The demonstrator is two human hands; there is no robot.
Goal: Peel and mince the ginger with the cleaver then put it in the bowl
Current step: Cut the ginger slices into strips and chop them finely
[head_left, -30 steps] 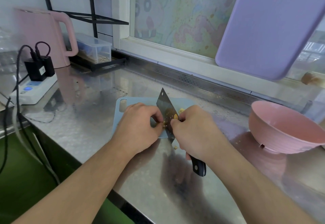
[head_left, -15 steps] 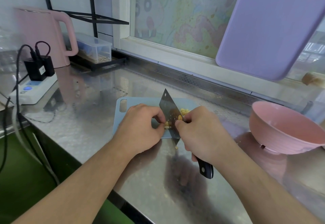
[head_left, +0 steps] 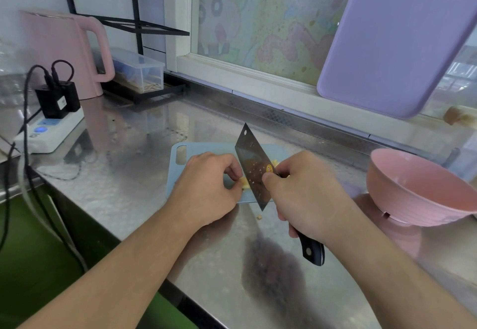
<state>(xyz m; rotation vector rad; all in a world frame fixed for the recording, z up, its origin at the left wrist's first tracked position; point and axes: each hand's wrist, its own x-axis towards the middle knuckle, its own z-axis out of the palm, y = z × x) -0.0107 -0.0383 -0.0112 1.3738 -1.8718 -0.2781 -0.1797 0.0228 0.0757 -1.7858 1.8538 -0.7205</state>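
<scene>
Stainless-steel counter (head_left: 124, 189) under a window carries a pale blue cutting board (head_left: 204, 147). On it the left hand (head_left: 206, 189) pinches a yellow ginger piece (head_left: 244, 183) with curled fingertips, touching the cleaver (head_left: 254, 167) blade. Right hand (head_left: 307, 194) grips the cleaver's handle, thumb on the blade. Pink bowl (head_left: 418, 189) sits apart, to the right

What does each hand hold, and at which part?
The right hand grips the cleaver where handle meets blade, thumb on the blade's side. The left hand pinches the ginger at its end, on the cutting board.
</scene>
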